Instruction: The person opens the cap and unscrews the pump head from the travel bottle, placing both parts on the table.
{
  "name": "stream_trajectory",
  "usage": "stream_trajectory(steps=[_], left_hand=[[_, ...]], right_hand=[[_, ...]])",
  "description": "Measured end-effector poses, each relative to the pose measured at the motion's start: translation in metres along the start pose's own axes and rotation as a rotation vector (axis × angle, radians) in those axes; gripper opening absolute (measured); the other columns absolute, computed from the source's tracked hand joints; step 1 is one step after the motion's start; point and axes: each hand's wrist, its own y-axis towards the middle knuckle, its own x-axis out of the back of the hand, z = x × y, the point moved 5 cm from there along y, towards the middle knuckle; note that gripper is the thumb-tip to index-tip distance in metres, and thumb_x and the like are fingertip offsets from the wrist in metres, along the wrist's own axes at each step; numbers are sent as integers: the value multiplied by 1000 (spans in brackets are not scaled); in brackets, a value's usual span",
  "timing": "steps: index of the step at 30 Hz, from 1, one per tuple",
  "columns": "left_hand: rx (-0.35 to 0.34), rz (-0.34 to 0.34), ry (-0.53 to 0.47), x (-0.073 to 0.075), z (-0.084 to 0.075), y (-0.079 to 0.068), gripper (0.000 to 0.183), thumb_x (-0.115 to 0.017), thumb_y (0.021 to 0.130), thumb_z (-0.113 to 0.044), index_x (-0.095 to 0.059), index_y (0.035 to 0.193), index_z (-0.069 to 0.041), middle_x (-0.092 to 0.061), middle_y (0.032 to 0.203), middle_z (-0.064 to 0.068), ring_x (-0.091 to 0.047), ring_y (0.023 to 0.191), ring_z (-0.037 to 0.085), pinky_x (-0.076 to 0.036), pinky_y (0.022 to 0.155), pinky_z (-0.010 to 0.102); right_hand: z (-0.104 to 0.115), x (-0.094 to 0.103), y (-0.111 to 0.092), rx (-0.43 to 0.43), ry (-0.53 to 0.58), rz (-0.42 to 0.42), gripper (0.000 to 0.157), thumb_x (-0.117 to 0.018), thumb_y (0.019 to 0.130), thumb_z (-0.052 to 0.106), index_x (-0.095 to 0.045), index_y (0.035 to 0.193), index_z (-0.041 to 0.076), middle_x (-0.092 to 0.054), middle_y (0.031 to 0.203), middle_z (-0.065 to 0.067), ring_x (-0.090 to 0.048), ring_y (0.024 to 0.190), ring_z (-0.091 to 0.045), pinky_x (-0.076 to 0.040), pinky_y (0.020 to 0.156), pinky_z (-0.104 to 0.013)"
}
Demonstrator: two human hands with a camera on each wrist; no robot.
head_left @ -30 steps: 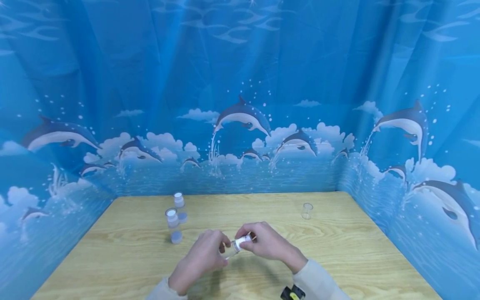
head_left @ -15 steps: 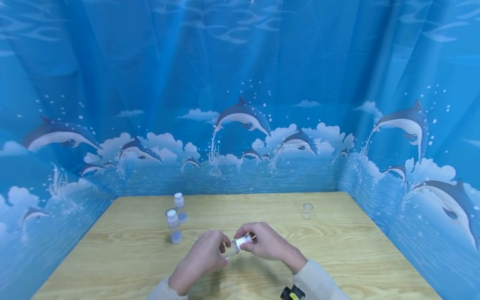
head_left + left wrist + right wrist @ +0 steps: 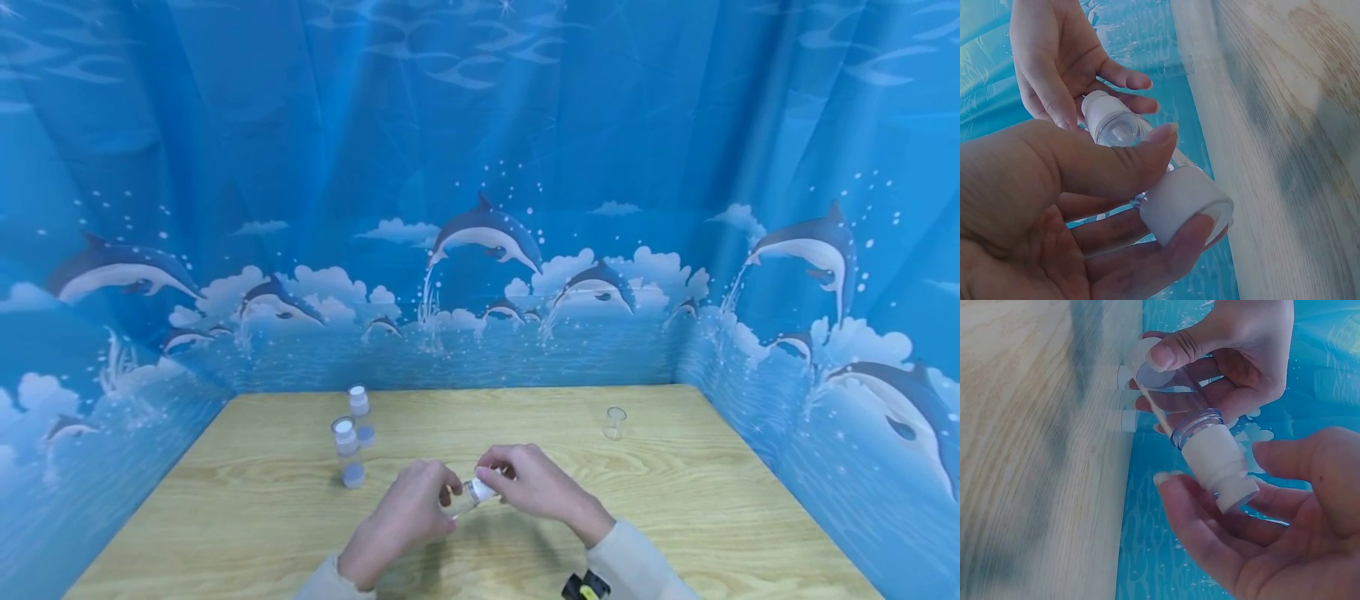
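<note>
A small clear pump bottle (image 3: 1180, 399) with a white base (image 3: 1179, 203) lies tilted in my left hand (image 3: 408, 504), whose thumb and fingers grip its body. A white collar and pump top (image 3: 1213, 456) sit on the bottle's neck, pointing to the right in the head view. Around this top is my right hand (image 3: 536, 483), its fingers loosely bent. In the right wrist view, a gap shows between the right thumb and the collar. Contact by the other right fingers is hard to tell.
Two similar bottles with white tops, a nearer one (image 3: 347, 450) and a farther one (image 3: 359, 404), stand upright at the left of the wooden table (image 3: 675, 517). A clear cap (image 3: 613, 423) stands at the back right. A blue dolphin-print curtain (image 3: 480, 125) surrounds the table.
The right thumb and fingers have shifted on the white top and come away from their earlier pinch. The left hand and the bottle stay in place.
</note>
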Motion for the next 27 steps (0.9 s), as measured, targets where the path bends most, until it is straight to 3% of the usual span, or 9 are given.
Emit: stream_trajectory(steps=[6,14,27], left_hand=[[13,6,-38,-1,0,-1,38,-89,66,-1,-77,102,-2,-73,83,8,-63,71,14,-57,63,30],[12,10,-43,-1,2,-2,38,-88,66,-1,-76,103,-2,-74,86,10,-64,74,16,-59,66,32],[18,10,-40,-1,2,-1,39,-88,66,-1,-76,103,-1,-74,87,10,-64,75,17,-59,67,33]], right_hand=[[-2,0,0,-18,3,-10,18,-63,101,16,-73,108,3,-73,84,-5,-68,67,-15,-60,60,-25],[3,1,0,53,-78,-6,16,-73,93,10,-74,109,7,-76,101,-6,-66,80,-5,-56,69,-17],[4,0,0,84,-83,9,19,-77,89,6,-74,107,9,-75,105,-6,-66,87,-4,-56,74,-16]])
